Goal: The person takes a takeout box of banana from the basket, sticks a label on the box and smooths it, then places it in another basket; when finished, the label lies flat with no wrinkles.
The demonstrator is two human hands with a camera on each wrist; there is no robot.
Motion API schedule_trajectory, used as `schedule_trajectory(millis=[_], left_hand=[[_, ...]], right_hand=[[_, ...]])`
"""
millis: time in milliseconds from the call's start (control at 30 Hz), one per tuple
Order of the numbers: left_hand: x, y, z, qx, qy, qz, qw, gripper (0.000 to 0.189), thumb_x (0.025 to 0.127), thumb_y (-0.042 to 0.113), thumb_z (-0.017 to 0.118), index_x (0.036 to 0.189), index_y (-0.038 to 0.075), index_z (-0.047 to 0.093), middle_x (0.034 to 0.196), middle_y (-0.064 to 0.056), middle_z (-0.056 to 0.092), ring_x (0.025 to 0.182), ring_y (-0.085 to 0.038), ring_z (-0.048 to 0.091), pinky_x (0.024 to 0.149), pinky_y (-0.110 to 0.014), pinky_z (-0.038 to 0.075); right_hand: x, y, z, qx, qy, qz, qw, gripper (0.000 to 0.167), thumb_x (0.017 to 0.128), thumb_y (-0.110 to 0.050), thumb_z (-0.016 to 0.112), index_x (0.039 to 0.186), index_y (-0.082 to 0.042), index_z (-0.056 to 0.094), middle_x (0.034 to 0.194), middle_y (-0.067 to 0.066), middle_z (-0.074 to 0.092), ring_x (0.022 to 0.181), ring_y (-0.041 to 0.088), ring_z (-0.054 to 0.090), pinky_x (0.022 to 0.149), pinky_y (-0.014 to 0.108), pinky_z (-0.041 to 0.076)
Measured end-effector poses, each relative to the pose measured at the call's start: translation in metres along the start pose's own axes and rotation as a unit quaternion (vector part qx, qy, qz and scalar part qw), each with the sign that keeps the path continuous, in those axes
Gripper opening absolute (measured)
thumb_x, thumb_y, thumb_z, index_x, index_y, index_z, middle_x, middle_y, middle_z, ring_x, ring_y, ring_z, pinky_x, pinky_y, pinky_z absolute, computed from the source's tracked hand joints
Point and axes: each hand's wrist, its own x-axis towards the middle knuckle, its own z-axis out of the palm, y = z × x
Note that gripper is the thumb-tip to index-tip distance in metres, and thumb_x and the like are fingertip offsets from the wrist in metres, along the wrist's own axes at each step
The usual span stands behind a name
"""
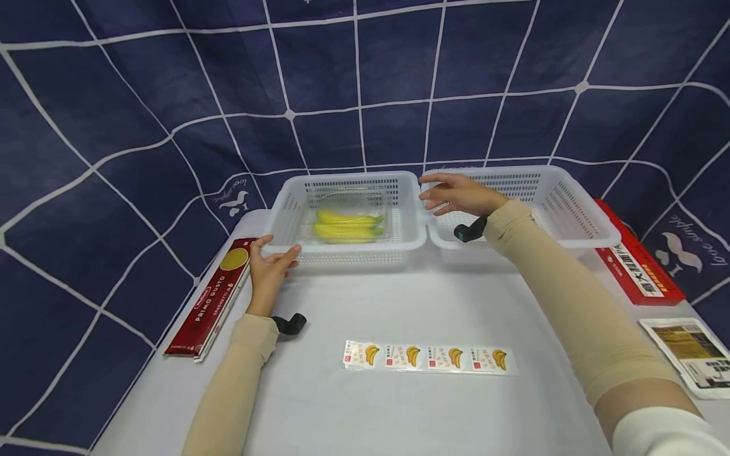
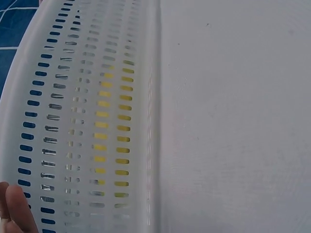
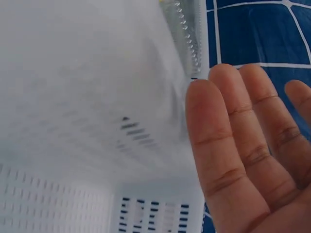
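"What's largest?"
"Two white baskets side by side: the right basket [image 1: 587, 244] and the left basket [image 1: 353, 258]."
"Inside the left one?"
"A clear pack [image 1: 348, 201] of yellow bananas [image 1: 349, 229]."
"And the hands?"
"The left hand [image 1: 269, 273] grips its near left corner; the right hand [image 1: 461, 195], fingers loosely extended, hovers over the right basket's left end."

Blue cloth [image 1: 319, 69] is hanging behind a white table [image 1: 410, 301]

We are seeing white grid lines crossing the cloth. On the left, a dark red spaghetti pack [image 1: 212, 301] is lying aslant; on the right, we are noticing a bright red box [image 1: 644, 269] and, nearer us, a white-edged packet [image 1: 692, 354]. At front centre, a banana sticker strip [image 1: 429, 358] is lying flat.
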Motion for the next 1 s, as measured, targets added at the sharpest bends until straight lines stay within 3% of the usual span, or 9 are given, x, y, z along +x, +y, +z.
schedule_trajectory(millis=[300,433,633,733,833,933,1000], left_hand=[[0.000,0.002,0.000,-0.008,-0.004,-0.001,1.0000,0.077,0.099,0.022,0.082,0.157,0.013,0.032,0.080,0.010,0.069,0.068,-0.004,0.073,0.067,-0.024,0.052],[0.002,0.000,0.000,-0.013,-0.009,0.004,0.9999,0.077,0.099,0.021,0.083,0.156,0.013,0.033,0.078,0.010,0.069,0.066,-0.003,0.072,0.066,-0.024,0.052],[0.003,-0.002,0.000,-0.009,-0.009,0.002,0.9999,0.077,0.098,0.022,0.083,0.157,0.014,0.034,0.081,0.007,0.069,0.071,-0.009,0.075,0.066,-0.023,0.051],[0.003,-0.001,0.000,-0.006,-0.011,0.002,0.9999,0.078,0.099,0.023,0.083,0.158,0.015,0.033,0.081,0.007,0.069,0.070,-0.007,0.074,0.066,-0.022,0.050],[0.002,-0.001,0.000,-0.005,-0.012,0.001,0.9999,0.078,0.099,0.023,0.083,0.158,0.015,0.032,0.080,0.009,0.068,0.068,-0.004,0.072,0.066,-0.022,0.050],[0.001,0.001,0.000,-0.004,-0.012,0.001,0.9999,0.079,0.099,0.023,0.083,0.158,0.014,0.032,0.080,0.010,0.068,0.067,-0.003,0.072,0.066,-0.023,0.050],[0.000,0.001,0.000,-0.004,-0.012,-0.002,0.9999,0.079,0.099,0.024,0.083,0.159,0.015,0.032,0.080,0.010,0.068,0.067,-0.003,0.072,0.066,-0.023,0.050]], right_hand=[[0.035,-0.025,0.021,0.022,-0.023,0.076,0.9966,0.070,0.110,-0.015,0.059,0.171,-0.007,0.025,0.172,0.022,0.031,0.142,0.045,0.051,0.119,0.053,0.044],[0.050,-0.032,0.029,0.036,-0.036,0.113,0.9923,0.071,0.111,-0.013,0.054,0.173,-0.009,0.018,0.175,0.019,0.026,0.148,0.048,0.044,0.120,0.049,0.044],[0.066,-0.033,0.041,0.031,-0.059,0.133,0.9888,0.073,0.114,-0.015,0.048,0.174,-0.010,0.007,0.178,0.022,0.015,0.153,0.054,0.034,0.124,0.055,0.037],[0.072,-0.032,0.047,0.008,-0.049,0.139,0.9890,0.072,0.115,-0.017,0.047,0.174,-0.010,0.007,0.176,0.028,0.015,0.151,0.053,0.037,0.118,0.048,0.045],[0.079,-0.029,0.051,-0.021,-0.043,0.144,0.9884,0.072,0.115,-0.020,0.049,0.174,-0.010,0.010,0.175,0.030,0.017,0.154,0.049,0.034,0.101,0.035,0.055],[0.084,-0.027,0.054,-0.041,-0.047,0.147,0.9873,0.073,0.114,-0.020,0.049,0.174,-0.009,0.010,0.176,0.027,0.016,0.160,0.048,0.025,0.086,0.025,0.057],[0.087,-0.025,0.055,-0.043,-0.054,0.148,0.9866,0.074,0.114,-0.019,0.049,0.175,-0.010,0.008,0.177,0.024,0.017,0.162,0.049,0.019,0.085,0.023,0.057]])
